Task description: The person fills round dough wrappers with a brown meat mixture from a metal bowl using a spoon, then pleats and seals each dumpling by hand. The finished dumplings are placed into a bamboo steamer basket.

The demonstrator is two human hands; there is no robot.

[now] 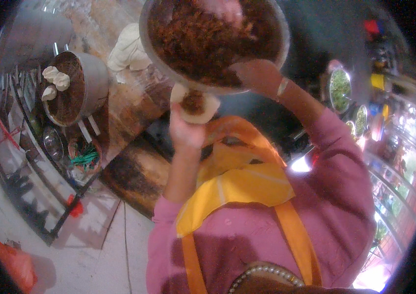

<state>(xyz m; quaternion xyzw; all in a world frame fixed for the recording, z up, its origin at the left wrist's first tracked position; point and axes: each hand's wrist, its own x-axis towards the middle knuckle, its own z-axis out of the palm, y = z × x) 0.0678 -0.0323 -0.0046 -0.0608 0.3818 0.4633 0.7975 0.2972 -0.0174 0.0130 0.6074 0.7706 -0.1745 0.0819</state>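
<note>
My left hand (186, 134) holds a round dough wrapper (211, 110) just below the bowl's near rim. A mound of brown filling (193, 102) sits in the middle of the wrapper. Above it is a large metal bowl (285, 40) with a dark brown, crumbly filling mixture (197, 47) inside. My right hand (261, 75) reaches over the bowl's near right rim, its fingertips down at the filling. Those fingers are too dark and hidden to show whether they grip anything. At the bowl's far side, another person's hand (226, 13) is over the filling, blurred.
Pale dough (129, 47) lies on the floured wooden worktop (131, 95) left of the bowl. A round metal steamer (96, 82) farther left holds three white buns (56, 78). Beneath stands a metal rack (28, 147) near a container with green strands (85, 158). Bowls of greens (340, 90) are far right.
</note>
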